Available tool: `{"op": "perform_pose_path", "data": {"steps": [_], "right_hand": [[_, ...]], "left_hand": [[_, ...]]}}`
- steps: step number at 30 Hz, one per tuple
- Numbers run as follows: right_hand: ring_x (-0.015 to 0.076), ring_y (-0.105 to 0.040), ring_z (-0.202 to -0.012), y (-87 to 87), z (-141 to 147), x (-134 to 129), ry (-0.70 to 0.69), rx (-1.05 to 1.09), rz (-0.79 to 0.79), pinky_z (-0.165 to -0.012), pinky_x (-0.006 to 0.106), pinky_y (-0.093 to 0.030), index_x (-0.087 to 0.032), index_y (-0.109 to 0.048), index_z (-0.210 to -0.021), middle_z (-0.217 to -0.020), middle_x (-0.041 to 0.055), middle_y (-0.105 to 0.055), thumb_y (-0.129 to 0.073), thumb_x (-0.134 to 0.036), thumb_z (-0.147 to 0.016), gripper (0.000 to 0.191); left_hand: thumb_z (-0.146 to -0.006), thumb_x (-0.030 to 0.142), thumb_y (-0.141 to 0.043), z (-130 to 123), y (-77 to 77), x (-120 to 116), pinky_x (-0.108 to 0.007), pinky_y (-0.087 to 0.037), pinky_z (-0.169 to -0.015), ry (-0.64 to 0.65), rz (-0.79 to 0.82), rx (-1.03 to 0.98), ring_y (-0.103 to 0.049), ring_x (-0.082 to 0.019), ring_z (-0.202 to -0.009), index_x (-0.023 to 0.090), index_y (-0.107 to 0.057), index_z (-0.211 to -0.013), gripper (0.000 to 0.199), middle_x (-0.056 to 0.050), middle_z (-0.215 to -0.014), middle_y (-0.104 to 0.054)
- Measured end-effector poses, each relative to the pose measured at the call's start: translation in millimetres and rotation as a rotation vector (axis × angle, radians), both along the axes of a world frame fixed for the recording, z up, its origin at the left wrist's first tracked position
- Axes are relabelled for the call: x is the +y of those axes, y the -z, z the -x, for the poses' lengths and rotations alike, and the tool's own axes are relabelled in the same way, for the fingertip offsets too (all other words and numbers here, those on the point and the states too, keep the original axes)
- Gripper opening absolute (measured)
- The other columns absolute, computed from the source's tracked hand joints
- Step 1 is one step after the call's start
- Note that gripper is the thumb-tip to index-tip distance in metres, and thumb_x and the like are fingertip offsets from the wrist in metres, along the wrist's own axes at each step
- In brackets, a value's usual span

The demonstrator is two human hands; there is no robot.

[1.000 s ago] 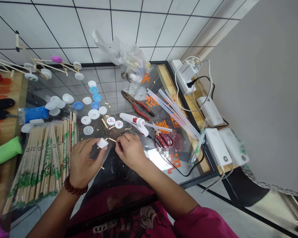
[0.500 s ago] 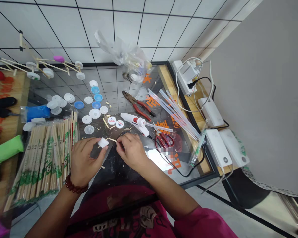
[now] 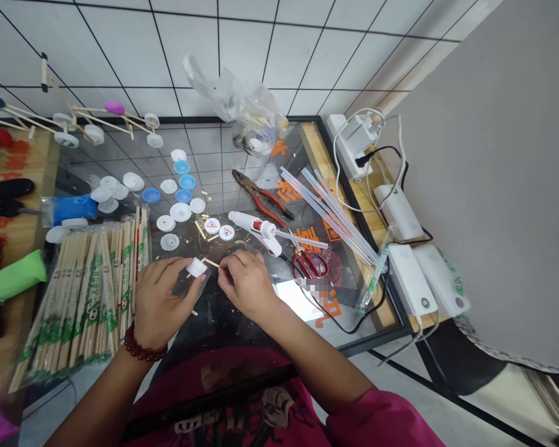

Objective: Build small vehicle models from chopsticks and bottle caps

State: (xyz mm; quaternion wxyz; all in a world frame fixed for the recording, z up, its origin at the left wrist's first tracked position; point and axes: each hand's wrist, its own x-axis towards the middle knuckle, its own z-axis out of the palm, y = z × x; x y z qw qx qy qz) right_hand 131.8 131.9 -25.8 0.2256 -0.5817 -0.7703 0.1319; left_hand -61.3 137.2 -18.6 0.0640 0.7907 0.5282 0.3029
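Note:
Between the thumb and fingers of my left hand point(image 3: 165, 298) is a small white cap piece point(image 3: 196, 267), with wood showing at its lower edge. My right hand point(image 3: 246, 282) pinches one end of a short thin wooden stick point(image 3: 211, 263), whose other end reaches the white piece. Just beyond the hands lie two white caps with red print point(image 3: 212, 226) and some wood scraps point(image 3: 200, 230). A white glue gun point(image 3: 254, 228) rests above my right hand, and red-handled scissors point(image 3: 310, 263) are to its right.
Wrapped chopsticks point(image 3: 90, 292) lie left of my left hand. White and blue caps point(image 3: 181, 212), pliers point(image 3: 265, 198) and clear glue sticks point(image 3: 333, 214) spread beyond. A black cable point(image 3: 349, 329) curves at right, near power banks point(image 3: 410, 279). Stick models point(image 3: 93, 133) stand at back left.
The view has shifted slightly. The white piece is tilted a little differently in my left hand; both hands keep their hold.

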Motion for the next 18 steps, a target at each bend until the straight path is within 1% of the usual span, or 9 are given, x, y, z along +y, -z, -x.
{"op": "perform_pose_path", "data": {"steps": [4, 9, 18], "right_hand": [[0.0206, -0.062, -0.084, 0.9, 0.7, -0.6, 0.003, 0.004, 0.004, -0.079, 0.034, -0.035, -0.018, -0.066, -0.089, -0.087, 0.0048, -0.068, -0.058, -0.021, -0.093, 0.009], [0.0214, -0.062, -0.085, 0.4, -0.1, -0.9, 0.002, 0.027, 0.011, -0.080, 0.035, -0.036, -0.018, -0.066, -0.090, -0.088, 0.0057, -0.067, -0.057, -0.021, -0.093, 0.010], [0.0234, -0.063, -0.087, -0.3, -0.5, -1.9, 0.004, 0.042, 0.053, -0.081, 0.037, -0.038, -0.018, -0.066, -0.093, -0.090, 0.0066, -0.068, -0.059, -0.027, -0.092, 0.011]], "left_hand": [[-0.083, 0.030, -0.074, -0.5, 0.2, -0.2, -0.044, -0.052, -0.088, 0.001, -0.007, -0.003, -0.068, -0.029, -0.096, 0.019, -0.067, -0.108, 0.028, -0.011, -0.102, -0.073], [-0.084, 0.032, -0.073, -0.4, 0.9, -0.2, -0.044, -0.052, -0.089, -0.020, 0.021, 0.007, -0.068, -0.029, -0.097, 0.021, -0.068, -0.108, 0.027, -0.010, -0.103, -0.074], [-0.083, 0.032, -0.073, -1.6, -0.1, -0.2, -0.045, -0.053, -0.089, -0.031, 0.041, 0.002, -0.069, -0.030, -0.097, 0.023, -0.067, -0.109, 0.029, -0.010, -0.103, -0.074]]}}
